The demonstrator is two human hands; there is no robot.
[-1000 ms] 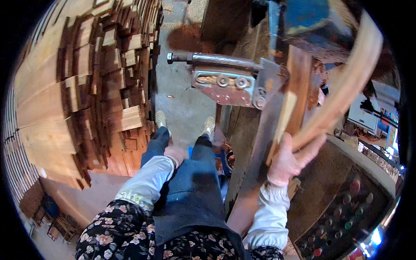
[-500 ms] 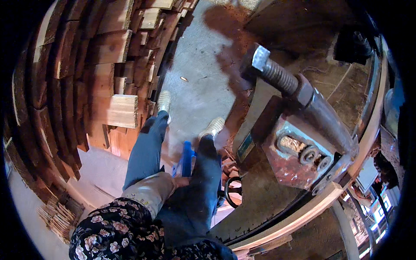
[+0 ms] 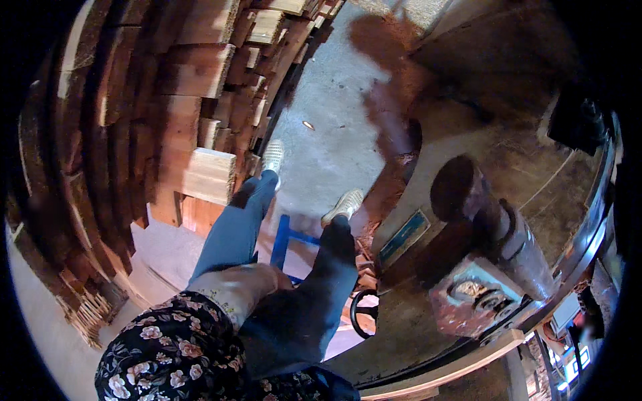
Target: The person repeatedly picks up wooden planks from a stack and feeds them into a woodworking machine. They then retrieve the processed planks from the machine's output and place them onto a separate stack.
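My left hand rests low over my lap, against the thigh of my right leg, with its forearm coming in from the lower left. Its fingers are bent out of sight, so their state does not show. Just beyond it stands a blue metal frame between my legs. My right hand is not visible. A long light wooden strip lies along the near edge of the machine table. Above that strip's far end sits a worn metal block with round rollers, joined to a thick metal post.
Stacked boards line the left side, with one pale board end jutting out. A black handwheel sits under the machine table. Reddish sawdust lies along the machine's base on the concrete floor.
The view has shifted, so the stacked boards and my legs appear farther right and the roller block lower. My left hand stays over my lap. The wooden strip shows less of its length.
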